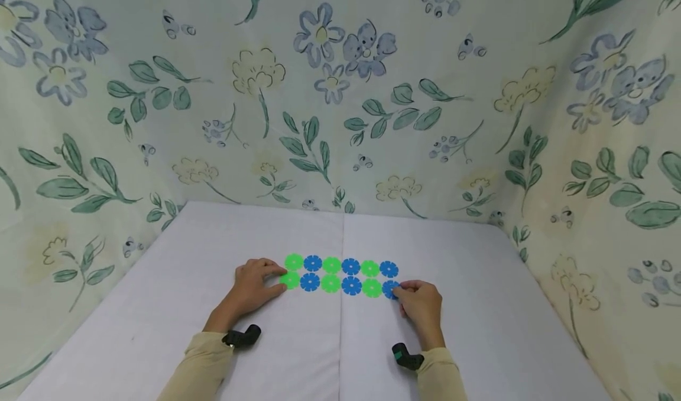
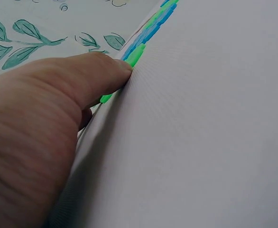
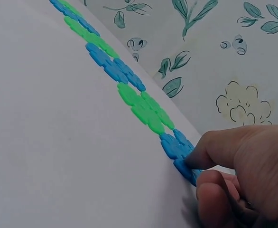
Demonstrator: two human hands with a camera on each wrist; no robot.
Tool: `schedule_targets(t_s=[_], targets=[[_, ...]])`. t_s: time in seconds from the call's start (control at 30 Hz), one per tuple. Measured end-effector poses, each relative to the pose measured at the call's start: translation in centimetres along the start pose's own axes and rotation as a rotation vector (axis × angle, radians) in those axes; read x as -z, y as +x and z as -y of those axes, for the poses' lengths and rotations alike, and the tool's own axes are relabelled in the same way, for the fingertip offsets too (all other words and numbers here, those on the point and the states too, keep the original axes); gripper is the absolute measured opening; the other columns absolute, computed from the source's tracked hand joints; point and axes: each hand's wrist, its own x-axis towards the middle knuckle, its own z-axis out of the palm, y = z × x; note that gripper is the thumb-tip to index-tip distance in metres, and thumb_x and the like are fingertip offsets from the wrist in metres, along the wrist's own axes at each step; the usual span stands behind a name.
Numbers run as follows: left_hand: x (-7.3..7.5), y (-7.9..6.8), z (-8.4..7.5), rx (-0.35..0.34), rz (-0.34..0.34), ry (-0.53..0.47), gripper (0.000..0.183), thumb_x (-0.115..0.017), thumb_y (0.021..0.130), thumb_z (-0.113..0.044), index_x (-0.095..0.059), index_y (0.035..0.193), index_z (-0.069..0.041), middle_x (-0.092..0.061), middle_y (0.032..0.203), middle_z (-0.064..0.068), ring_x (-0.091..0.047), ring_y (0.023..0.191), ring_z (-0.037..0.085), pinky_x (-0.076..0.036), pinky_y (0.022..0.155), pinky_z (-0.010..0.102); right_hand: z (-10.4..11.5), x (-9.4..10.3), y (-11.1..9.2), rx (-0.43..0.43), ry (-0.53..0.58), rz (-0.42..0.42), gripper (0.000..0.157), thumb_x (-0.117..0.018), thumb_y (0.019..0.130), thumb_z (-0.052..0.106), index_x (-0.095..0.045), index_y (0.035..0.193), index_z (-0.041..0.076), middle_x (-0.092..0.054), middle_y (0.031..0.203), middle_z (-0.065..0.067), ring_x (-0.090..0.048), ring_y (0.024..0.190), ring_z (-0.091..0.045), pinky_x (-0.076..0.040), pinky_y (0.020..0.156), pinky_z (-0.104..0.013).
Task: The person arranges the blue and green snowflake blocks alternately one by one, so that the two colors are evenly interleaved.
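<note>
Two rows of notched plastic snowflake discs lie flat on the white cloth, green and blue in turn, matching colours one behind the other. My left hand [image 1: 254,284] holds the green disc [image 1: 290,280] at the left end of the near row, thumb at its near edge and index finger at its far side. In the left wrist view the thumb [image 2: 115,71] covers part of that disc. At the row's right end my right hand [image 1: 424,305] pinches the edge of a blue disc [image 1: 389,289]. The right wrist view shows the thumb [image 3: 203,149] over this blue disc [image 3: 185,170].
The white cloth [image 1: 298,348] covers the table and has a crease down its middle. Floral curtains [image 1: 330,123] stand behind and at both sides. A black wrist camera [image 1: 243,336] sits on the left wrist, another wrist camera [image 1: 407,356] on the right.
</note>
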Motion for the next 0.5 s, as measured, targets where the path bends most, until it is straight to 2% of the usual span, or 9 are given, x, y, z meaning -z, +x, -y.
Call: schedule_targets(t_s=[0.2,0.33,0.4,0.5], targets=[[-0.04,-0.26,0.09,0.002,-0.005,0.002,0.033,-0.08,0.084,-0.039,-0.074,0.115,-0.031,-0.064,0.121,-0.003,-0.048,0.125,0.026,-0.025,0.103,0.057,-0.26,-0.16,-0.13,0.035,-0.004,-0.007,0.024,-0.072,0.086,0.017,-0.071,0.103,0.001,-0.061,0.067,-0.007,-0.054,0.045,-0.014,-0.042,0.045,-0.025],[-0.13,-0.21,0.05,-0.008,-0.011,0.004,0.034,-0.08,0.083,-0.039,-0.074,0.115,-0.031,-0.064,0.121,-0.003,-0.049,0.124,0.025,-0.025,0.103,0.056,-0.18,-0.23,0.0,0.048,-0.013,-0.018,0.024,-0.068,0.089,0.018,-0.069,0.108,0.004,-0.063,0.077,-0.009,-0.055,0.046,-0.016,-0.043,0.044,-0.024],[-0.25,-0.18,0.06,-0.007,-0.011,0.005,0.035,-0.08,0.084,-0.039,-0.073,0.117,-0.032,-0.064,0.122,-0.004,-0.049,0.124,0.025,-0.025,0.103,0.056,-0.16,-0.33,0.07,0.062,-0.01,-0.051,0.024,-0.066,0.091,0.02,-0.068,0.112,0.007,-0.063,0.084,-0.01,-0.057,0.05,-0.017,-0.043,0.045,-0.024],[-0.37,-0.12,-0.02,-0.002,-0.008,-0.001,0.036,-0.079,0.084,-0.039,-0.072,0.119,-0.032,-0.064,0.122,-0.004,-0.048,0.125,0.025,-0.025,0.104,0.055,-0.28,-0.43,0.32,0.136,0.006,-0.162,0.027,-0.064,0.095,0.026,-0.066,0.119,0.013,-0.063,0.094,-0.007,-0.059,0.064,-0.017,-0.045,0.052,-0.022]])
